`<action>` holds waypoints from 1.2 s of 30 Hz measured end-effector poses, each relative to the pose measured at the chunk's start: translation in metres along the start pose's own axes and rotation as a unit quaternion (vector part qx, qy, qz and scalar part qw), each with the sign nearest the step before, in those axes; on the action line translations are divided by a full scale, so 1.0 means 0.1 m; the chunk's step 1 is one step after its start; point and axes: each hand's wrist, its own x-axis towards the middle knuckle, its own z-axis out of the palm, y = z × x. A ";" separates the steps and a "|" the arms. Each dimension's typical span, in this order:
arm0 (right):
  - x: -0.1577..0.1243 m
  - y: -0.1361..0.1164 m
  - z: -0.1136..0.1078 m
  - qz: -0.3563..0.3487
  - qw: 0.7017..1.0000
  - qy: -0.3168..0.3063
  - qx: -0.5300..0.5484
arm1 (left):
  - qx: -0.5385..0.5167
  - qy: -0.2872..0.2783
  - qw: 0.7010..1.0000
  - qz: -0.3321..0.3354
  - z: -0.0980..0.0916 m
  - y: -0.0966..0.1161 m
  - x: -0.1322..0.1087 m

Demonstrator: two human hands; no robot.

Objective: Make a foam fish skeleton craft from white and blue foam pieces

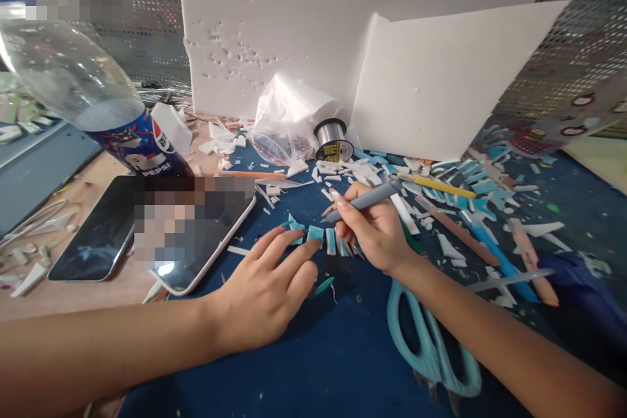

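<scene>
Pepsi bottle [142, 144] sat way over on the left, right by 2 phones [93, 241]. Next up was the left grip [269, 287], touching a short row of light blue pieces [315, 233] on the dark blue counter [294, 382]; couldn't tell if it was pinching any. Right grip [379, 228] was closed around a gray pen-like tool [365, 197], tip near those pieces. Light blue scissors [409, 333] lay beside the right forearm [484, 323], then colored sticks [499, 258] and white scraps [450, 248].

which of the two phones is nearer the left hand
The white-edged phone, lying between the left hand and the other phone, which is farther left.
</scene>
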 end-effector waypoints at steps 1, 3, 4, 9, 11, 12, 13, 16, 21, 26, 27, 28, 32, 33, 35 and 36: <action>0.00 0.00 0.00 -0.005 1.000 -0.008 -0.003 | 0.006 -0.001 1.000 -0.003 0.00 0.01 -0.01; -0.01 -0.01 0.00 -0.016 0.999 -0.029 -0.010 | 0.015 -0.007 1.000 -0.009 0.00 0.02 -0.02; -0.01 -0.02 0.01 -0.022 0.999 -0.040 -0.013 | 0.017 -0.011 1.000 -0.012 0.01 0.02 -0.03; 0.00 -0.04 0.00 -0.041 0.995 -0.084 -0.046 | 0.013 -0.006 1.000 -0.011 0.03 0.03 -0.05; 0.01 -0.03 0.00 -0.055 0.994 -0.084 -0.052 | 0.014 0.005 1.000 -0.011 0.03 0.03 -0.05; 0.01 -0.02 0.00 -0.066 0.993 -0.082 -0.055 | 0.016 0.012 1.000 -0.013 0.03 0.03 -0.05; 0.02 -0.01 0.01 -0.077 0.992 -0.079 -0.061 | 0.019 0.018 1.000 -0.015 0.03 0.03 -0.05; 0.02 0.00 0.01 -0.103 0.989 -0.070 -0.079 | 0.029 0.024 0.999 -0.017 0.03 0.03 -0.04; 0.03 -0.03 0.03 -0.109 0.988 -0.069 -0.086 | 0.037 0.027 0.999 -0.016 0.04 0.03 -0.04; 0.04 -0.05 0.03 -0.121 0.985 -0.078 -0.096 | 0.039 0.033 0.999 -0.017 0.04 0.03 -0.05; 0.04 -0.05 0.03 -0.123 0.984 -0.080 -0.097 | 0.039 0.033 0.999 -0.016 0.04 0.03 -0.05; 0.04 -0.05 0.03 -0.125 0.984 -0.081 -0.096 | 0.039 0.035 0.999 -0.015 0.03 0.04 -0.05; 0.04 -0.04 0.03 -0.136 0.982 -0.083 -0.097 | 0.035 0.039 0.999 -0.015 0.03 0.04 -0.04; 0.04 -0.04 0.03 -0.139 0.982 -0.083 -0.099 | 0.034 0.038 0.999 -0.017 0.03 0.04 -0.04; 0.04 -0.05 0.03 -0.143 0.981 -0.083 -0.103 | 0.033 0.035 0.999 -0.021 0.03 0.04 -0.04; 0.04 -0.05 0.02 -0.143 0.981 -0.082 -0.104 | 0.033 0.033 0.999 -0.022 0.04 0.03 -0.03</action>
